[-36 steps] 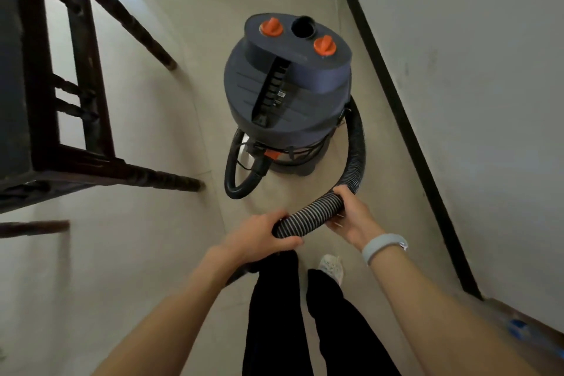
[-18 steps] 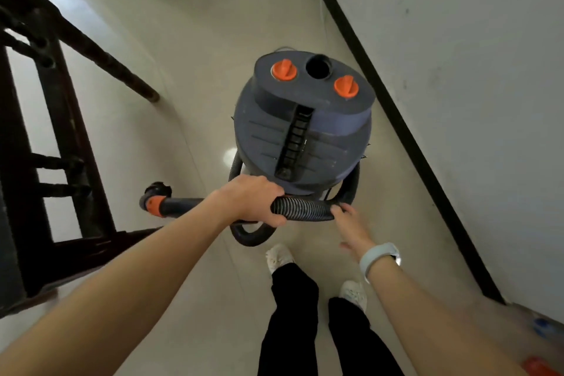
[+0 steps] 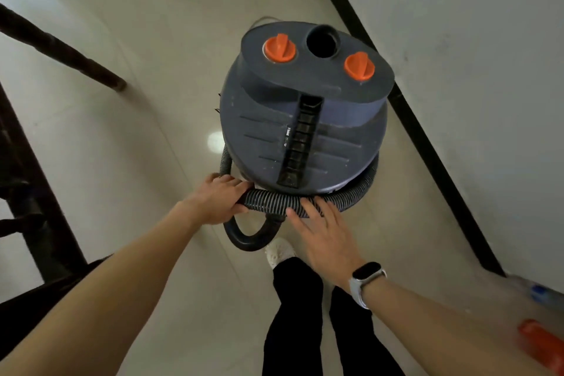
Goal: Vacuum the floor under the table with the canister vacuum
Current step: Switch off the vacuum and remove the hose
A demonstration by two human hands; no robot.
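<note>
we note the canister vacuum [image 3: 305, 119] standing upright on the pale tiled floor [image 3: 137, 119], just beside the white wall [image 3: 473, 70] with its black skirting strip [image 3: 427, 143]. its dark blue-grey lid carries two orange knobs [image 3: 279, 48] on either side of an open round port [image 3: 321, 41], and a black ribbed handle strip runs down the middle of the lid.

we record the ribbed hose [image 3: 274, 200] lying across the near side of the canister body, curving round its right flank and dropping into a black loop below.

the left hand [image 3: 218, 200] grips the hose at its left part, fingers curled over the top and thumb beneath. the right hand [image 3: 323, 232] lies flat, fingers straight and spread, the fingertips resting on the hose just right of the left hand; it grasps nothing. a watch [image 3: 366, 279] with a pale strap sits on the right wrist.

we see dark wooden table legs [image 3: 61, 49] at the left edge, well apart from the canister. the person's black trousers [image 3: 293, 314] and one pale shoe [image 3: 279, 252] appear below the hose loop. an orange object [image 3: 540, 345] lies blurred at the lower right corner.
</note>
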